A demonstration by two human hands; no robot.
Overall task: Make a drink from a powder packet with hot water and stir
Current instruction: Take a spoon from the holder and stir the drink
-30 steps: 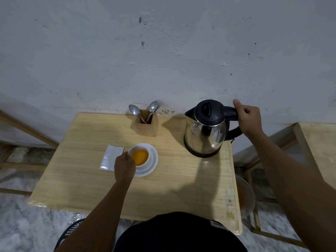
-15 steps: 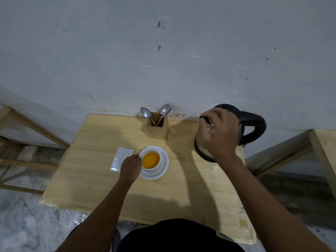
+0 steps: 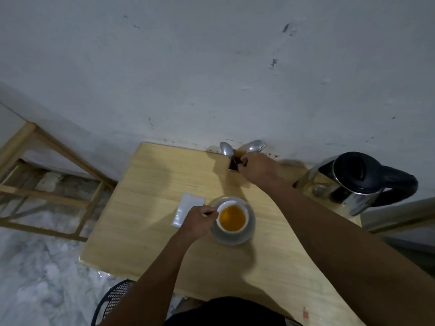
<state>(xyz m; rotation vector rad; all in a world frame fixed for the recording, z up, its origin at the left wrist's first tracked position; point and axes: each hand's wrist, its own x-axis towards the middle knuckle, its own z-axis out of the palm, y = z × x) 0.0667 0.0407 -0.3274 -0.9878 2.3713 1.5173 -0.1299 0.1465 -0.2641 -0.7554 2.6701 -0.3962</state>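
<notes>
A white cup (image 3: 247, 212) of orange-brown drink stands on a white saucer (image 3: 235, 238) mid-table. My left hand (image 3: 197, 222) grips the cup at its left side. A white powder packet (image 3: 186, 208) lies flat just left of it. At the back edge a wooden holder (image 3: 233, 164) has a spoon (image 3: 226, 148) and a second utensil (image 3: 255, 145) standing in it. My right hand (image 3: 256, 168) is at the holder, fingers pinched around the stem of the right-hand utensil, which is still in the holder. The steel kettle (image 3: 353, 184) with its black lid stands at the right.
The small wooden table (image 3: 146, 220) stands against a grey wall. A wooden frame (image 3: 47, 184) is on the left, another wooden surface edge (image 3: 400, 212) on the right behind the kettle. A black mesh object (image 3: 113, 300) sits by the table's near edge.
My right hand let go of the kettle handle and moved left to the utensil holder. The left hand has stayed on the cup. The view has shifted left.
</notes>
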